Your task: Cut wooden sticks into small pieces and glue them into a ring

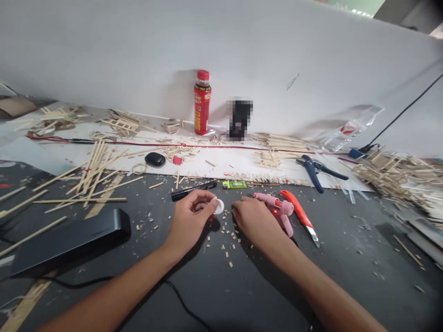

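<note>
My left hand (191,216) rests on the dark table (346,249) and pinches a small white round piece (219,206) between thumb and fingers. My right hand (252,219) lies just to its right with fingers curled down on the table among small cut wood bits (226,228); I cannot tell if it holds one. A pink glue gun (281,212) lies right behind my right hand, touching or nearly touching it. An orange utility knife (300,216) lies beside the gun.
A black marker (194,190) and a green lighter (234,184) lie behind the hands. Blue pliers (316,170), a red bottle (202,102), a black oval case (155,159), stick piles (93,173) left and right (398,177), a black box (69,240) at left.
</note>
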Available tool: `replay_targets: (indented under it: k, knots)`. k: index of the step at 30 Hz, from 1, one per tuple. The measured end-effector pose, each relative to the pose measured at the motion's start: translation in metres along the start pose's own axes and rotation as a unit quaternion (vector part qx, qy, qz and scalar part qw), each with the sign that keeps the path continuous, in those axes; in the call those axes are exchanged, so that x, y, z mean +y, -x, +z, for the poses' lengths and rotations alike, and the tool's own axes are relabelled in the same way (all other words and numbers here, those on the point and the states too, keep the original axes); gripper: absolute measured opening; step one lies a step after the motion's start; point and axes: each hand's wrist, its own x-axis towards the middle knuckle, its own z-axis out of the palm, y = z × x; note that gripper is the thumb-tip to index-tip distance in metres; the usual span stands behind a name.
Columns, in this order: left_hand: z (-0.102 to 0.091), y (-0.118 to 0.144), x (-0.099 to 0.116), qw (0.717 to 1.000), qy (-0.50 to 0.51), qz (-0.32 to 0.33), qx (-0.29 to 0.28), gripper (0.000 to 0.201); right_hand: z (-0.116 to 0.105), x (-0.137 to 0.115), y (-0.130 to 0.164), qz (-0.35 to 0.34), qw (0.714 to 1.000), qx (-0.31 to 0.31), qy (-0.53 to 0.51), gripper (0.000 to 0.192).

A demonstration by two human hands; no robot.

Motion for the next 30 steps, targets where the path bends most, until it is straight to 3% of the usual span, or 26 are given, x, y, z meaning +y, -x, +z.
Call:
replay_targets:
  k: [5, 11, 16, 30]
  knots:
    - [-0.001, 0.001, 0.0, 1.0, 0.013, 0.005, -0.009, 0.024, -0.004, -0.004, -0.006, 0.026, 0.999, -0.034, 0.019, 0.029]
    - [-0.002, 0.0, -0.001, 1.0, 0.024, 0.017, -0.009, 0.02, -0.014, -0.006, -0.003, 0.022, 1.0, 0.008, 0.017, 0.012]
    - [-0.001, -0.002, -0.001, 0.999, 0.021, 0.029, -0.003, 0.018, -0.014, 0.001, 0.004, -0.002, 0.999, 0.038, -0.015, 0.018]
    - [0.002, 0.001, 0.003, 0.999, -0.003, 0.035, -0.013, 0.015, -0.013, -0.003, 0.003, -0.001, 1.0, 0.026, -0.007, 0.024]
